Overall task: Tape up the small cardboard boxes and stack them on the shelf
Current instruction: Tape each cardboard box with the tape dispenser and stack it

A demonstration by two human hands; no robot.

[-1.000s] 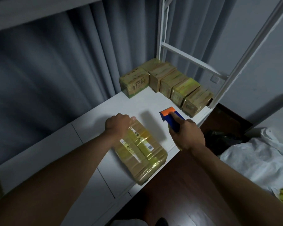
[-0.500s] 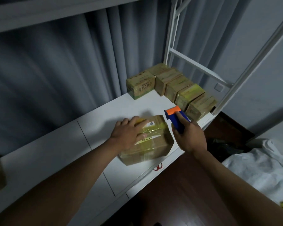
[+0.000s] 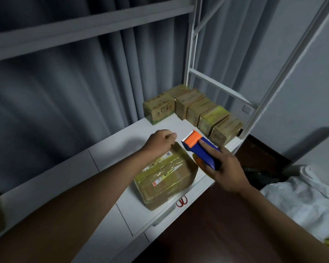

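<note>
- I see the box (image 3: 164, 179) on the shelf (image 3: 110, 149) at its front edge.
- Row of boxes (image 3: 196, 112) at 1 o'clock behind it.
- Tape dispenser (image 3: 199, 149) at 3 o'clock, beside it.

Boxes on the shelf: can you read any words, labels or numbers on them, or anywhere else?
Nothing reads clearly.
Left box of the back row: dark printed characters on its front, too blurred.
Box under the left hand: white barcode labels and a red-edged sticker, too small.
Shelf's front edge: a red mark, not legible.
</note>
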